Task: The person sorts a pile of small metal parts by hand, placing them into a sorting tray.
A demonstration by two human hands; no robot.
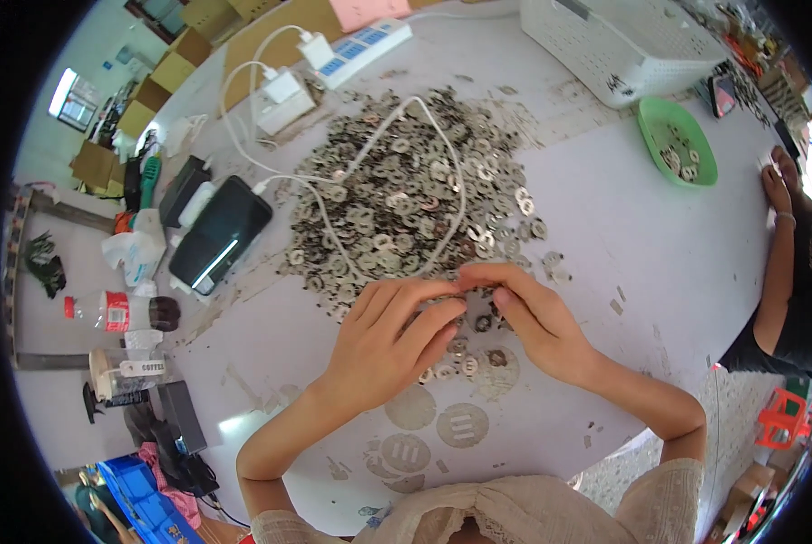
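Round white table [623, 236], scuffed, bearing a heap of small metal washers [406, 190] at centre, just beyond both hands. Left hand [388, 340] and right hand [537, 322] meet fingertips, pinching a washer; hold partly hidden. Cardboard boxes [165, 77] beyond; green tray [678, 140] far right.

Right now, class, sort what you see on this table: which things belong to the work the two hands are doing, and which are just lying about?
Belonging to the work:
- left hand
- right hand
- pile of metal rings
- green tray holding a few rings

Just lying about:
- black phone on a white cable
- power strip
- white basket
- plastic bottle
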